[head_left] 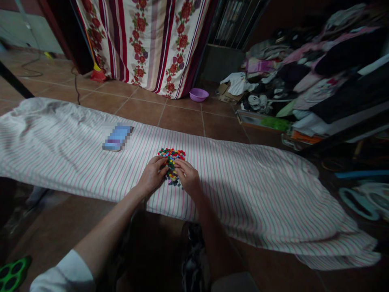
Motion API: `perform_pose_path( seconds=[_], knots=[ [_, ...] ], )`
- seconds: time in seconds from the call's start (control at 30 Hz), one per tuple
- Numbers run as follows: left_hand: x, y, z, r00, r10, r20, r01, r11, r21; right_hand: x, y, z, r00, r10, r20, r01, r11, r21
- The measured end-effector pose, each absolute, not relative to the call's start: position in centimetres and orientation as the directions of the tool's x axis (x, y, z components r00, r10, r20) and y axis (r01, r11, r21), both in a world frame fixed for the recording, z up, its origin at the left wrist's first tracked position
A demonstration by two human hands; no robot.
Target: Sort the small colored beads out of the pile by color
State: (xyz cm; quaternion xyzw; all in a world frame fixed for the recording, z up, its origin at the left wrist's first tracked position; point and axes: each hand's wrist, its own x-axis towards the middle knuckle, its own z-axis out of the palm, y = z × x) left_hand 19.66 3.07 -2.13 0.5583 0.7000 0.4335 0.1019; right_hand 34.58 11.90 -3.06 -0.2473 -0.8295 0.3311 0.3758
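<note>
Small, bright pieces (172, 153), red, green, yellow, blue and dark, lie in a loose cluster on the striped cloth (237, 182). They look like tiny tiles or beads; their exact kind is too small to tell. At the left side of the cluster is my left hand (152, 173), its fingers bent inward with the tips at the pieces. My right hand (188, 174) reaches in from the right, thumb and fingers drawn together over the middle. Whatever either set of fingertips holds is too small to make out. Both hands cover part of the cluster.
A phone-like object (118, 137), blurred by pixels, lies on the cloth to the left. Beyond the covered surface are a purple basin (198, 95), a floral curtain (139, 44) and a red broom (98, 74). Clothes (316, 77) are heaped at the right.
</note>
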Motion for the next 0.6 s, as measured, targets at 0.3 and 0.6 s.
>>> perform_pose_path(
  seconds=[0.3,0.6],
  knots=[
    [18.9,4.5,-2.0,-0.489,0.799,0.351,0.682,0.099,0.725,33.1,13.6,-3.3,-0.425,0.732,0.533,0.354,0.676,-0.646],
    [17.9,4.4,-3.7,-0.472,0.827,0.306,0.726,0.168,0.667,32.3,14.6,-4.9,-0.366,0.840,0.400,0.567,0.542,-0.620]
  ],
)
